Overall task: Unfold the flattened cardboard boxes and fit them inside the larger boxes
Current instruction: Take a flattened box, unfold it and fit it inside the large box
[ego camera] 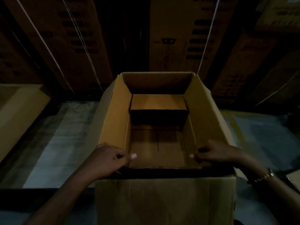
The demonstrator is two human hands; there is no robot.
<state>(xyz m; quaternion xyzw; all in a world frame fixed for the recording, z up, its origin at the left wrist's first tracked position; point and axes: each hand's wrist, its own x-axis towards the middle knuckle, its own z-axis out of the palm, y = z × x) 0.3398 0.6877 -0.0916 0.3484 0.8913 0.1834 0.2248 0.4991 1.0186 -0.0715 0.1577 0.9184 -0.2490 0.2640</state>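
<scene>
A large open cardboard box [204,117] stands on the floor in front of me, its flaps up. Inside, against the far wall, sits a smaller unfolded box [158,103] with its closed top lit. A second open inner box [158,166] fills the near half of the large box; its near rim runs between my hands. My left hand [107,159] pinches the near left corner of this inner box, thumb inside. My right hand [217,155] pinches the near right corner in the same way. A bracelet is on my right wrist.
Tall stacks of strapped cardboard cartons [175,38] form a wall behind the box. A yellowish cardboard piece [19,111] lies at the left. The grey concrete floor [56,143] shows on both sides. The scene is dim.
</scene>
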